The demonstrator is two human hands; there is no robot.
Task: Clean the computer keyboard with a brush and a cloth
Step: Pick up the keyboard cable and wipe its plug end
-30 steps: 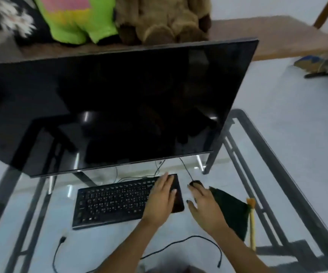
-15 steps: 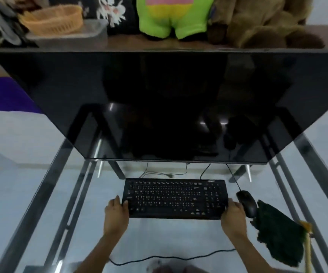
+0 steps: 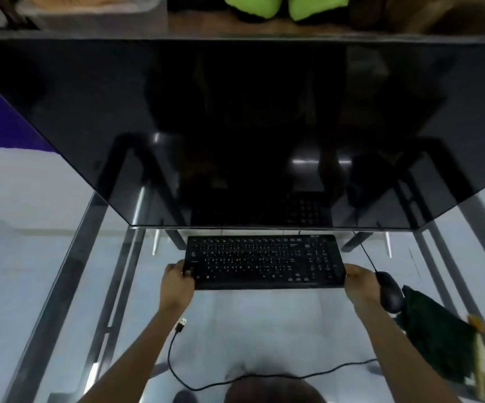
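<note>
Below the monitor (image 3: 241,126), keyboard (image 3: 264,261) on glass counter (image 3: 264,321), both hands (image 3: 177,282) (image 3: 362,283) gripping its ends. Positioning step; next, reach brush (image 3: 479,353) and cloth (image 3: 436,341) at right.

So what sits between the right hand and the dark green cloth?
The black mouse lies there, touching the right hand and overlapping the cloth edge, in the head view.
</note>
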